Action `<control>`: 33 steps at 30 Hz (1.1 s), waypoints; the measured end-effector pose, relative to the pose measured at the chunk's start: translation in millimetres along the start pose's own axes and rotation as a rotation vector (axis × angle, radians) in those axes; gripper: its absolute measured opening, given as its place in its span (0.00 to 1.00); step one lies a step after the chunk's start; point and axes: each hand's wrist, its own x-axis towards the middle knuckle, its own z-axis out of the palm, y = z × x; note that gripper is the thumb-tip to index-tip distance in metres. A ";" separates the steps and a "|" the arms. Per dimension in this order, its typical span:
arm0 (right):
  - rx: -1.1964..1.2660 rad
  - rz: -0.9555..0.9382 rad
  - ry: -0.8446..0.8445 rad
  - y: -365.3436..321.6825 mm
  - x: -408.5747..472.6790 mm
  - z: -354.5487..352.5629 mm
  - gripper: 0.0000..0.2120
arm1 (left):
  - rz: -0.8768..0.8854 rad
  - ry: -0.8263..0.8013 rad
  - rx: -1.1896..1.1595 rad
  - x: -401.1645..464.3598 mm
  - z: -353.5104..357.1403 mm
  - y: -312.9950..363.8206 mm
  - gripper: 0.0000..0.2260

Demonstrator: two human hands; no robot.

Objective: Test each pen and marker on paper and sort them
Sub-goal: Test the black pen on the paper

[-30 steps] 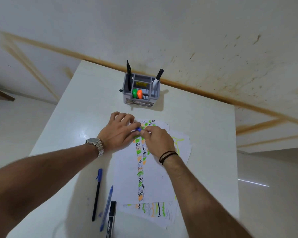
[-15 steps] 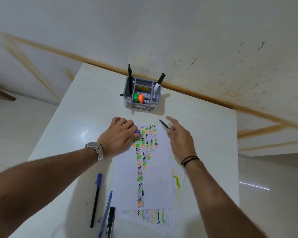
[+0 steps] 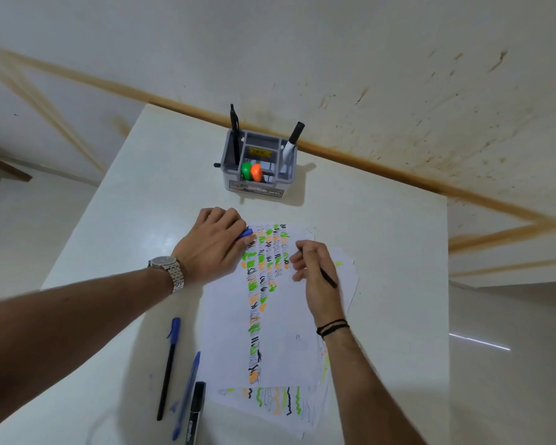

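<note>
A white sheet of paper, covered with columns of green, orange and black test marks, lies on the table over other sheets. My right hand holds a thin black pen in a writing grip, tip down near the top of the sheet. My left hand rests at the paper's upper left edge and pinches a blue cap. Three more lie at the near left: a black pen with a blue cap, a blue pen and a black marker.
A grey desk organiser stands at the table's far edge by the wall, holding a black pen, a white marker with a black cap, and green and orange highlighters. The table's right edge drops to the floor.
The hands pulled apart: the cap stayed in my left hand, and my right hand swung the pen out to the right, then brought it back down onto the paper in a writing grip.
</note>
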 end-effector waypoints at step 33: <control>-0.228 -0.220 0.187 44.2 3.8 1.1 0.19 | -0.043 0.037 -0.047 -0.7 4.0 0.3 0.14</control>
